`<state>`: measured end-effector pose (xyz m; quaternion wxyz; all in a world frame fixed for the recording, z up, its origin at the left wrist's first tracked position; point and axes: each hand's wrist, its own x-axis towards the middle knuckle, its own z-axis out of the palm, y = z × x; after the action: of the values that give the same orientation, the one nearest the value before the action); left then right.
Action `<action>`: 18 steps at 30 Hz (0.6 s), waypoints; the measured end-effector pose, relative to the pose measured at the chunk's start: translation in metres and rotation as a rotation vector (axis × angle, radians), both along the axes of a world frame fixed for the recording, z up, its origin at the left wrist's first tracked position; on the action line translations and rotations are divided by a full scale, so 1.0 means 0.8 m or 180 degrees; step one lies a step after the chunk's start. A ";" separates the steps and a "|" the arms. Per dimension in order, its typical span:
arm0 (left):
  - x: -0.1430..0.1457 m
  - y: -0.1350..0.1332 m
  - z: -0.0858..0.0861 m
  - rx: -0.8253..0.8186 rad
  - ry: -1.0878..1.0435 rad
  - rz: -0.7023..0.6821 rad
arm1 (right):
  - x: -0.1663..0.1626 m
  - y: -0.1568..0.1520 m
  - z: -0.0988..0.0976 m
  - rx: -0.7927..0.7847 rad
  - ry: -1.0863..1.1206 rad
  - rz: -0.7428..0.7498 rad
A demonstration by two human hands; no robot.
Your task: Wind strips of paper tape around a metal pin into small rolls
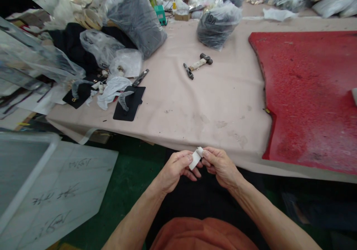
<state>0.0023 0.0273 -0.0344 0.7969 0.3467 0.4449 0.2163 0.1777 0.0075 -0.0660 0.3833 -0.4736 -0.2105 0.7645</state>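
Both my hands meet at the near edge of the table, pinching one small white piece (195, 158), which looks like paper or tape. My left hand (175, 170) has its fingers closed on the lower end. My right hand (220, 165) grips the upper end between thumb and fingers. The piece hangs just off the edge of the beige-covered table (200, 108), above my lap.
A small hammer (200, 62) and a dark tool (188, 71) lie mid-table. A red mat (306, 93) covers the right side. Black flat pieces (130, 103), white wrappings and bagged dark goods (217, 25) crowd the left and back. Another person sits at the far end. A white board (55, 190) lies lower left.
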 end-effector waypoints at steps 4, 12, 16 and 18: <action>0.010 0.003 0.000 0.0292 0.0738 -0.0017 | -0.004 -0.001 0.004 -0.0006 0.0051 -0.0009; 0.013 0.000 0.002 0.0776 0.1075 -0.0149 | -0.014 -0.008 -0.004 0.0355 -0.0706 -0.0383; 0.014 -0.001 0.001 0.0799 0.1167 -0.0058 | -0.016 -0.010 -0.011 0.0993 -0.1454 -0.0326; 0.015 -0.004 -0.002 0.0847 0.1247 0.0005 | -0.018 -0.010 -0.010 0.1393 -0.1831 -0.0307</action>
<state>0.0139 0.0244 -0.0362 0.6426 0.4836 0.5588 0.2023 0.1634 -0.0005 -0.0741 0.4364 -0.5853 -0.4458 0.5180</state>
